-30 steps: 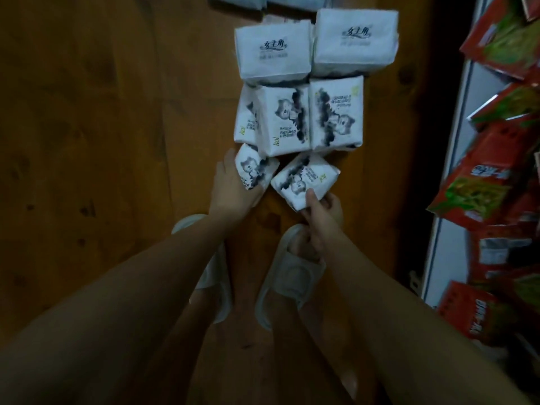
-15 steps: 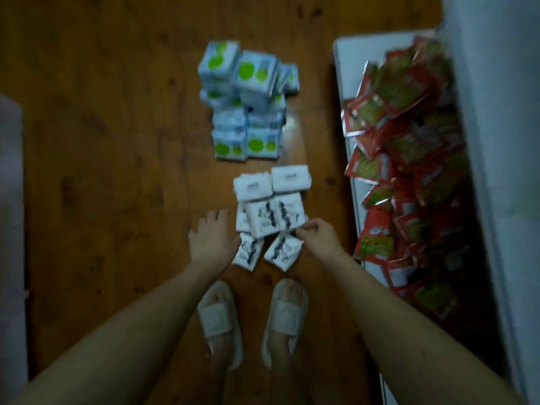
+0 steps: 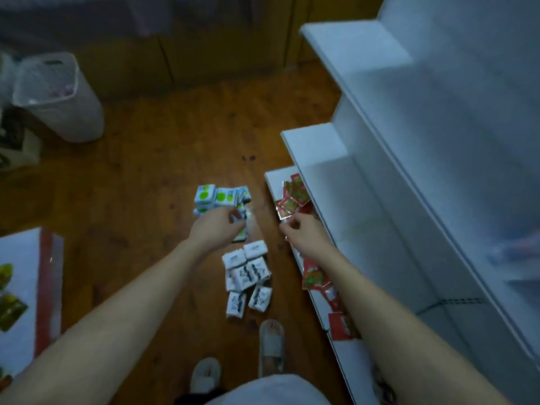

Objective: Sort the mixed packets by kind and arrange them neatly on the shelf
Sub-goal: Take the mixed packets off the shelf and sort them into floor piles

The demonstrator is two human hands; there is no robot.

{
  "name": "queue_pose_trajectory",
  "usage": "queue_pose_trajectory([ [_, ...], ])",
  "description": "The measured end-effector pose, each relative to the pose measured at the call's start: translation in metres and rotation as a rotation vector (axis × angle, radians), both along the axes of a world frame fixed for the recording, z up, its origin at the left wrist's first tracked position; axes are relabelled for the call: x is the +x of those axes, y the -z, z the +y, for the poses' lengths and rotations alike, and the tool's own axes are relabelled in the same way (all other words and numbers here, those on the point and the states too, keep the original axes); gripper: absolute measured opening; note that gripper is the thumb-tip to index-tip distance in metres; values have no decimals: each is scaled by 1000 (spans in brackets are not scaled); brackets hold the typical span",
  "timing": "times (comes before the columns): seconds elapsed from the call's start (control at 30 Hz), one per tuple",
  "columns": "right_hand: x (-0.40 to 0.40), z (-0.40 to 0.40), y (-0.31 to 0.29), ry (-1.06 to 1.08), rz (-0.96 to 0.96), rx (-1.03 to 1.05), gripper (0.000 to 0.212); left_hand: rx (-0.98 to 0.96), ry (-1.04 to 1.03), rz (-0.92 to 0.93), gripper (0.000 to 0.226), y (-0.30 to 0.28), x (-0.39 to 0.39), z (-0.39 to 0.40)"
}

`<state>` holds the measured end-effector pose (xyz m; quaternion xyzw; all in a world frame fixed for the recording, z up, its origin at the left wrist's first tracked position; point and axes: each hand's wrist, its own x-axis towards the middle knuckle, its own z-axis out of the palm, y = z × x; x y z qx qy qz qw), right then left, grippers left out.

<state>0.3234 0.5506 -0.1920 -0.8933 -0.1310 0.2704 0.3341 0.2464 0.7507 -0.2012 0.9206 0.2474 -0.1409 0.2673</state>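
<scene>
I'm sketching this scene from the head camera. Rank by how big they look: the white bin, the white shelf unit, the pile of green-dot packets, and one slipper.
1. White shelf unit, by far the largest.
2. White bin.
3. and 4. Green-dot packet pile and the slipper look alike, and the left hand hides part of the pile, so I won't rank them.

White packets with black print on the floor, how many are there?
6 show: two plain-topped farthest from the feet, two side by side in the middle, two nearest the slippers. More may be hidden beneath.
</scene>
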Motion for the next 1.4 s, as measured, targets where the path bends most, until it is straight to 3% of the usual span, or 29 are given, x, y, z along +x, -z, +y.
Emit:
queue_pose_trajectory([
  [0.37, -94, -36, -129, 178, -214, -119, 42, 75, 469, -349, 30, -136, -38, -55],
  [0.77, -204, -208, -231, 606, -418, -106, 48, 35, 836, -492, 20, -244, -76, -215],
  [1.03, -308, -337, -244, 722, -433, -178, 47, 11, 1015, -542, 26, -264, -150, -363],
  [1.4, -462, -523, -214, 894, -318, -197, 58, -140, 1169, -458, 21, -233, -268, -559],
])
